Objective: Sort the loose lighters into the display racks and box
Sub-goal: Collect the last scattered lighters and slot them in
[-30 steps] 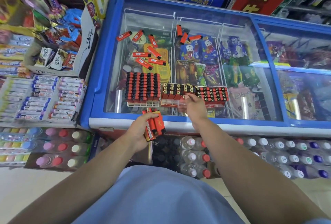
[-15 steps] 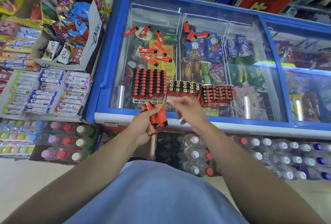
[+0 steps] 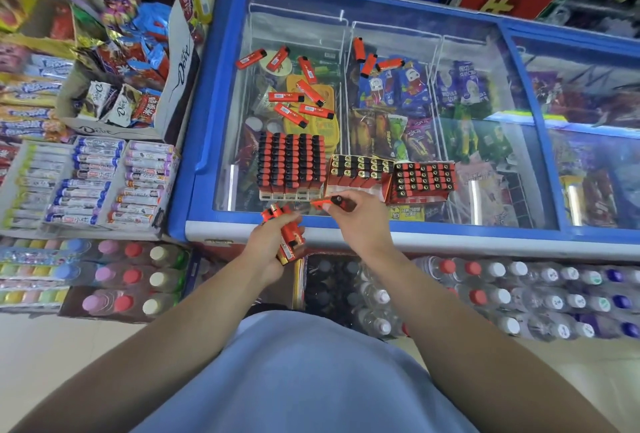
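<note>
My left hand (image 3: 268,247) grips a bundle of orange lighters (image 3: 289,237) over the freezer's front edge. Just to its right, my right hand (image 3: 356,221) pinches a single orange lighter (image 3: 330,202), held level in front of the racks. On the glass lid stand a full rack of black-capped lighters (image 3: 292,164), a middle box (image 3: 358,171) and a right rack (image 3: 424,179). Several loose lighters (image 3: 301,100) lie scattered farther back, and three more (image 3: 372,60) to their right.
The lighters rest on the glass lid of a blue chest freezer (image 3: 194,169) full of ice creams. Candy and chocolate boxes (image 3: 114,100) crowd the left. Crates of bottled drinks (image 3: 502,294) stand on the floor below the freezer.
My right hand drew back from the middle box toward my left hand and now pinches one lighter taken from the bundle. The view shifted slightly.
</note>
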